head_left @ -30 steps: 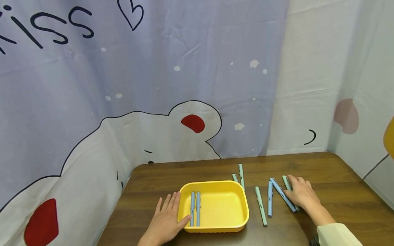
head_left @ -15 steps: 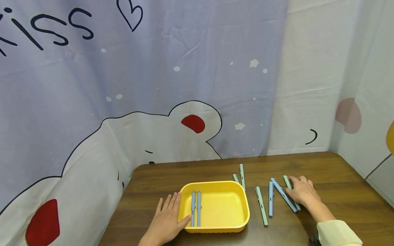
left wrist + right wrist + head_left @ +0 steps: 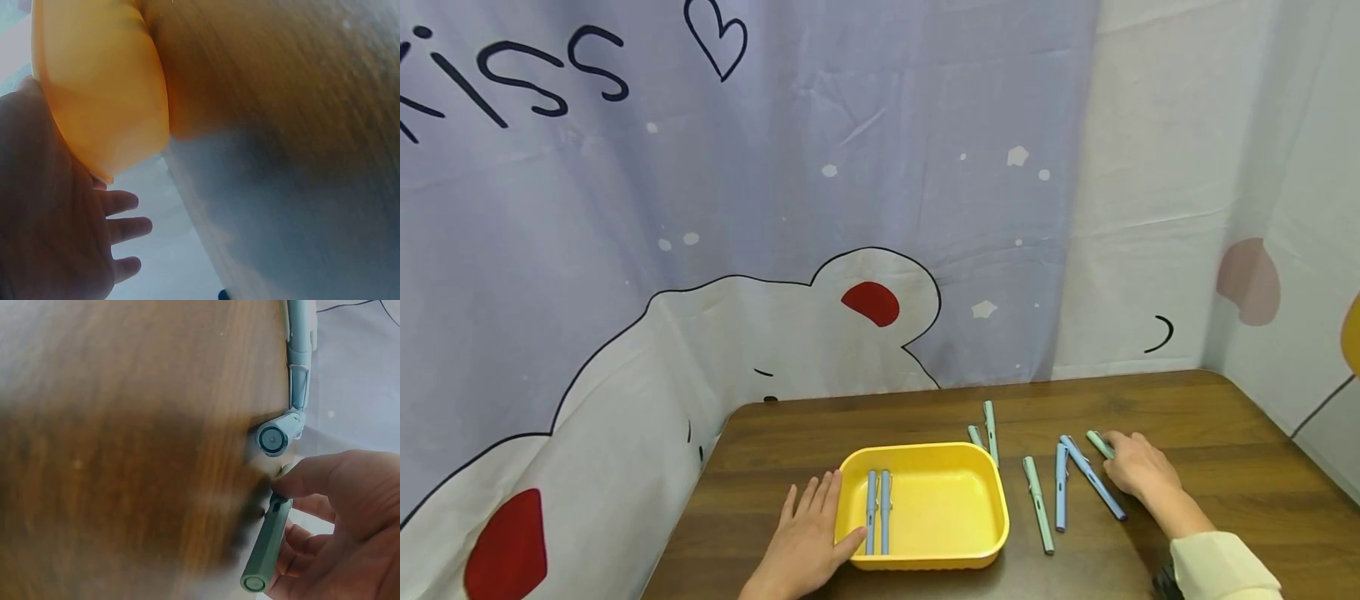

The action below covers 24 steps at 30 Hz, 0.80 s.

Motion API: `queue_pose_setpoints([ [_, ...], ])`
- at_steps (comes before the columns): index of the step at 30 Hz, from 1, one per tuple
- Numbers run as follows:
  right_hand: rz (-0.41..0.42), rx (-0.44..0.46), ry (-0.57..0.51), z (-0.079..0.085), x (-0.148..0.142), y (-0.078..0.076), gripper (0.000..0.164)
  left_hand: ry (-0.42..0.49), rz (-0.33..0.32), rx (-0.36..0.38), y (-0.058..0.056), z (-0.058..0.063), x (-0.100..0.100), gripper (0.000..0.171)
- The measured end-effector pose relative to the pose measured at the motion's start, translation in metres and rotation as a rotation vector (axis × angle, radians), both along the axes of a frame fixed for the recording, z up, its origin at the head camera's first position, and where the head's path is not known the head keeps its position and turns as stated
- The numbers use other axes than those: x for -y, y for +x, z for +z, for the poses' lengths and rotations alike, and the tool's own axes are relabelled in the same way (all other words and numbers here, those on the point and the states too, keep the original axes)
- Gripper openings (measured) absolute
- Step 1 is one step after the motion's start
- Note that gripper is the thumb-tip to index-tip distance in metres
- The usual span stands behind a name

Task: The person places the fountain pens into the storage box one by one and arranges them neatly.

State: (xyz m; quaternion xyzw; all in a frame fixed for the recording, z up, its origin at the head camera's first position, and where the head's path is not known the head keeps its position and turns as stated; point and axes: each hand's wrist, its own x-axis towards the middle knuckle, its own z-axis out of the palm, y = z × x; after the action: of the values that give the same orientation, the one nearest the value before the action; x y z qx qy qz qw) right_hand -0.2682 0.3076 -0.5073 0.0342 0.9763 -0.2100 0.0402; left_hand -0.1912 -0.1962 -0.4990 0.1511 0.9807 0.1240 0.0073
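left hand: straight-fingered, thumb splayed | right hand: curled, pinching

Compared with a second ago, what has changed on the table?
The green pen pinched by the right hand has turned: its near end has swung rightward, out of sight behind the hand in the head view. The left hand, tray and other pens stay put.
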Motion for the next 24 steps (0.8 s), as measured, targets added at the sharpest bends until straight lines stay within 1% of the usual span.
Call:
queue_pose_setpoints([
  [11,0.005,0.011,0.052,0.007,0.001,0.0,0.05,0.002,0.003,0.005,0.0,-0.001,0.0,0.091],
  [17,0.015,-0.062,0.049,0.01,0.001,0.002,0.046,0.008,0.003,0.006,0.001,0.0,-0.001,0.091],
  [24,0.008,-0.121,0.04,0.021,0.004,0.004,0.043,0.018,0.001,0.005,0.001,0.0,0.0,0.091],
])
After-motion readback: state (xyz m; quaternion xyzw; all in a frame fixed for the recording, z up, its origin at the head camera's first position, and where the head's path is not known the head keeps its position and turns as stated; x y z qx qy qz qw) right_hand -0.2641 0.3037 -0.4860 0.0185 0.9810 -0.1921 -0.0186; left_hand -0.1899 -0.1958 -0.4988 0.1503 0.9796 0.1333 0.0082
